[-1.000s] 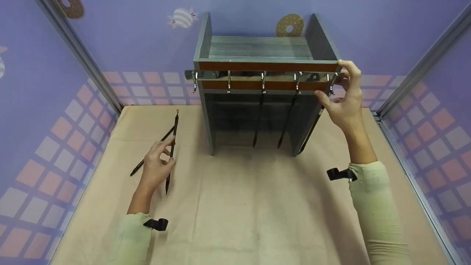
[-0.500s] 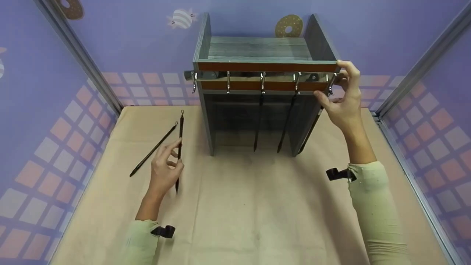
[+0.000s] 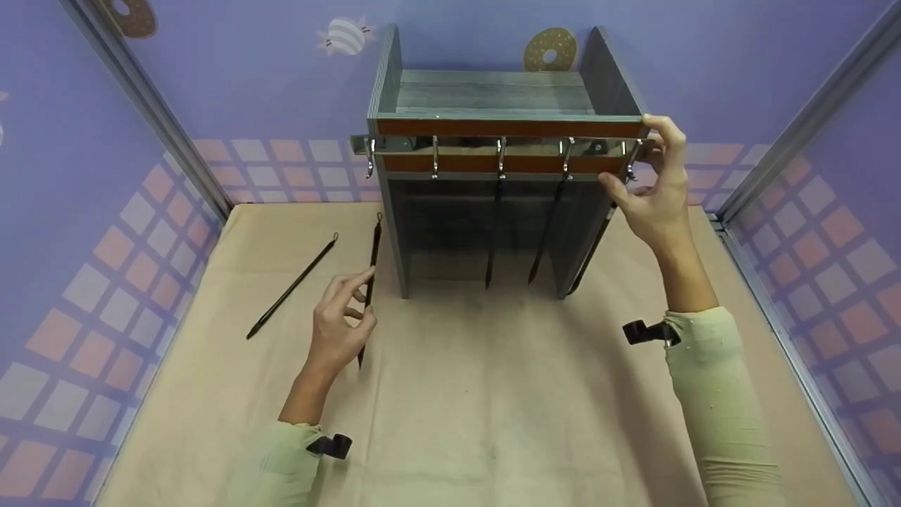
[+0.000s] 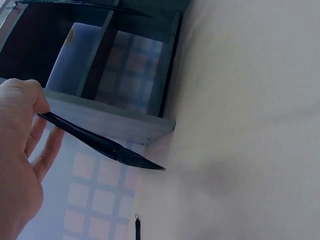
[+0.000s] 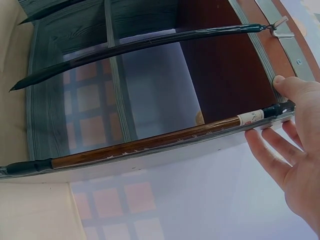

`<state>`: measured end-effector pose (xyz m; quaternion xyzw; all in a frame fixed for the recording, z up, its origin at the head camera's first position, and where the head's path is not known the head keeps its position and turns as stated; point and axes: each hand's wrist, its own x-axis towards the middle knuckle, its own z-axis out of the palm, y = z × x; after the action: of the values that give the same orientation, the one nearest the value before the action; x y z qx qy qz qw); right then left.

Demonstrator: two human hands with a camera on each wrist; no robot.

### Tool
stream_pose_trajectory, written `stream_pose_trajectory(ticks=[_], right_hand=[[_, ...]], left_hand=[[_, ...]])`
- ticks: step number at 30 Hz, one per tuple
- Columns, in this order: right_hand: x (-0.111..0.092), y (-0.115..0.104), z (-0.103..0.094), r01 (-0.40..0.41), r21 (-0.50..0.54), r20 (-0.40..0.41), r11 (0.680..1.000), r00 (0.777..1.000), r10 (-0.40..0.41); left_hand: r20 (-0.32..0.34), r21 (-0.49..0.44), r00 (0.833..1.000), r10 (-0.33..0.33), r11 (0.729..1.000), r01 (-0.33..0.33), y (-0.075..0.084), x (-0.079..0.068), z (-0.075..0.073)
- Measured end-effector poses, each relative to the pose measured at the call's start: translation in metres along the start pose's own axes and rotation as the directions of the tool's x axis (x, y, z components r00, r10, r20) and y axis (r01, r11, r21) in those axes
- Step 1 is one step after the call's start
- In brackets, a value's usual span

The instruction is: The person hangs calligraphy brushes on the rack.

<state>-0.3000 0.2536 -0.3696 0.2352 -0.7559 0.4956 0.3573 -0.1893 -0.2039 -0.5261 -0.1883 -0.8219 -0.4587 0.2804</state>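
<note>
My left hand (image 3: pixel 341 320) pinches the handle of a black calligraphy brush (image 3: pixel 376 243) between thumb and fingers. In the left wrist view its dark tip points down and away from the hand (image 4: pixel 22 145). To its right stands a grey wooden shelf (image 3: pixel 507 128) with a row of metal hooks. My right hand (image 3: pixel 662 193) grips the shelf's right upper corner, thumb on the front and fingers round the side. Two dark brushes hang from hooks, and a brown-handled brush (image 5: pixel 150 142) hangs at the right end, beside the side panel.
Another black brush (image 3: pixel 292 289) with a loop lies slanted on the cream cloth (image 3: pixel 436 408) at left. Two hooks at the shelf's left, such as the second hook (image 3: pixel 435 158), carry nothing. Patterned purple walls close in the back and sides.
My left hand has carried its brush to the right, away from the brush lying on the cloth and closer to the shelf. My right hand stays on the shelf corner.
</note>
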Motion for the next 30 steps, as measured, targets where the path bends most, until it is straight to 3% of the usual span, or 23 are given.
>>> stream_pose_trajectory(ticks=[18, 30], right_hand=[[-0.002, -0.003, -0.002, -0.047, -0.010, 0.021, 0.999, 0.999, 0.047], [-0.001, -0.003, -0.001, -0.052, 0.012, 0.005, 0.999, 0.999, 0.052]], left_hand=[[-0.064, -0.097, 0.985, 0.160, 0.981, -0.165, 0.041, 0.031, 0.039], [-0.106, -0.138, 0.970, 0.221, 0.962, -0.234, 0.058, 0.048, 0.051]])
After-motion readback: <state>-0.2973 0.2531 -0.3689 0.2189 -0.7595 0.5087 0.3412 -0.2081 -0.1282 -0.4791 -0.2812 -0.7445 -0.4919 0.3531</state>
